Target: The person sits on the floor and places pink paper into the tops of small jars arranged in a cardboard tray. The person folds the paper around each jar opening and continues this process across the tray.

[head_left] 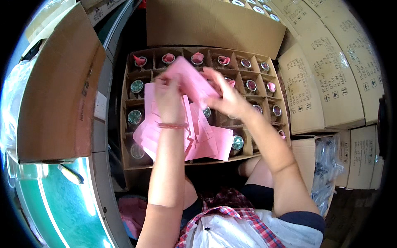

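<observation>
A pink paper sheet (188, 78), slightly blurred, is raised between my two hands over an open carton. My left hand (168, 97) is closed on its left side. My right hand (228, 97) pinches its lower right edge, some fingers raised. Below them a loose pile of pink paper sheets (204, 144) lies fanned across the carton dividers. The divided carton (123, 144) holds round-mouthed glass containers, one per compartment. Pink paper sticks out of several in the far row, such as one glass container (197, 58). Others, like the glass container (135, 117) at left, show no paper.
Closed cartons (306, 91) are stacked on the right, beside an open box with clear plastic bags (326, 163). At left, a cardboard box (62, 95) stands on a green-topped table (62, 206) with a utility knife (71, 174). Another divided carton stands at the back.
</observation>
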Available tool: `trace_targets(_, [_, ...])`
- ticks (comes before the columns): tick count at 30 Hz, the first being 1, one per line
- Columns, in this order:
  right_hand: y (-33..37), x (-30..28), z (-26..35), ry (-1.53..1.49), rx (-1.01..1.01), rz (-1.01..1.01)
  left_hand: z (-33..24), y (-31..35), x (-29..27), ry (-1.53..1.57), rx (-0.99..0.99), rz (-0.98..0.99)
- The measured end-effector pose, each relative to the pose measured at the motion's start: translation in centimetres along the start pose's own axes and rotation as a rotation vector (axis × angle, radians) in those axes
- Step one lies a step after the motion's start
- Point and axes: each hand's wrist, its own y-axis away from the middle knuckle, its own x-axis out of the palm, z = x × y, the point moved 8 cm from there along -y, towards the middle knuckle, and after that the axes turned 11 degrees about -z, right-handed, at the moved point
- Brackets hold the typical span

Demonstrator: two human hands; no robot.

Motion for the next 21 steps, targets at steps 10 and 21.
trace_targets(10, [8.0,-8.4,2.0,0.546,-0.115,-0.239,4.5,5.8,3.5,-0.391,0.276,0.405])
trace_targets(21, [8.8,-6.3,-4.4,1.311,-0.347,0.233,-5.0,7.0,-14.8,-1.536,0.543,-0.038])
